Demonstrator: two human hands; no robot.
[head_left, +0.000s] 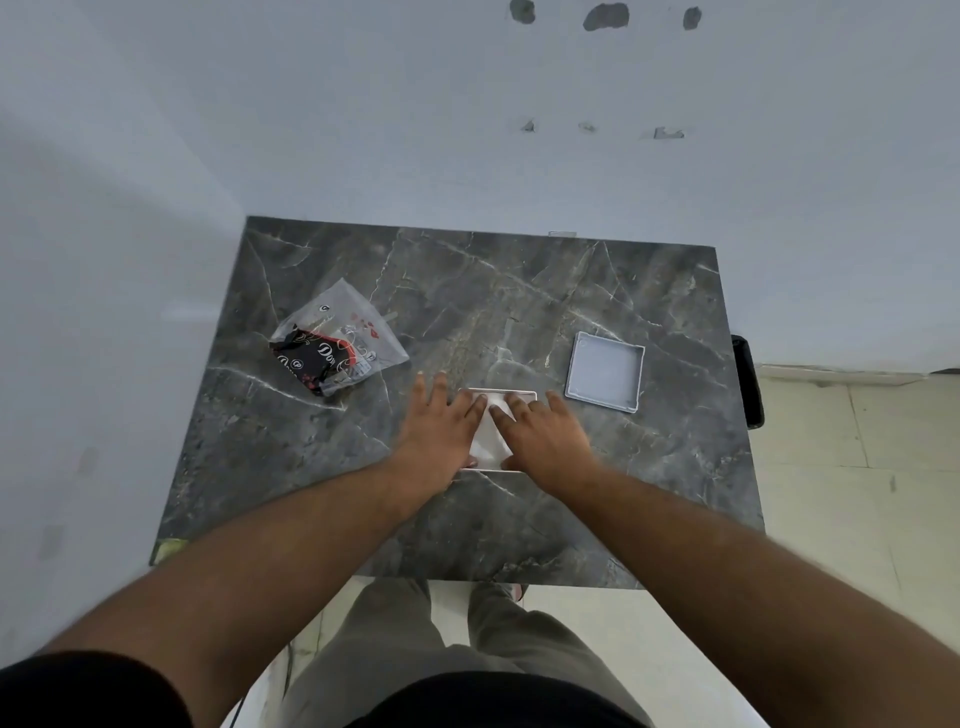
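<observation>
Head view: my left hand (441, 434) and right hand (545, 441) lie flat, fingers straight, gripping nothing, pressing white paper (488, 444) into the shallow white box (519, 393) mid-table (519, 312). The paper is probably light, soft and easily creased, so I'd pinch its corners.

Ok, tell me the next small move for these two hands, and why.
Probably slide both hands apart to smooth the white paper into the shallow box. The left hand and right hand lie flat on the paper, fingertips nearly meeting, and it looks creased between them. The lid lies apart to the right, so closing seems to come later.
</observation>
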